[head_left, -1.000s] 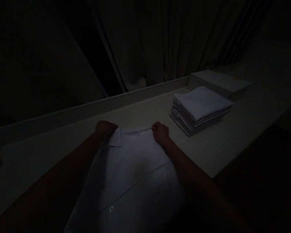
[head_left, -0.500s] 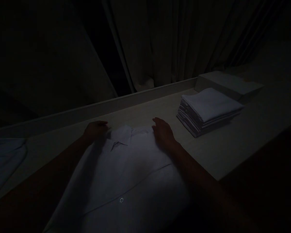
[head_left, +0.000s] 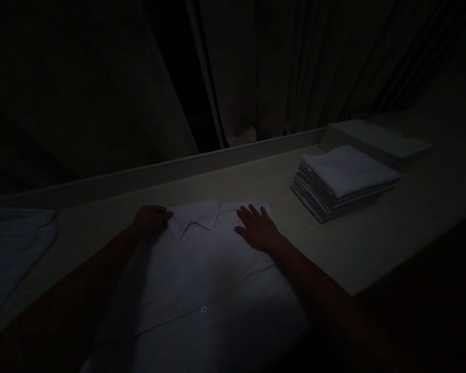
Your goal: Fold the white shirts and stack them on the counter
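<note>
A pale, whitish cloth lies in front of me on the counter, with a crease or seam across it and a small round mark on its near part. At its far edge a flap is folded over, with a pointed gap beneath. My left hand pinches the far left corner between thumb and fingers. Flat on the far right part of the cloth rests my right hand, its fingers spread. Dim light hides the cloth's exact kind and its near edge.
A stack of folded pale cloths stands to the right on the light counter. Behind it is a pale box-like block. More pale cloth lies at the far left. Dark curtains hang behind the counter's raised back edge.
My right hand has come down from beside the far right edge onto the cloth, fingers now spread flat. The cloth's far edge lies flatter and wider. The view has shifted slightly left.
</note>
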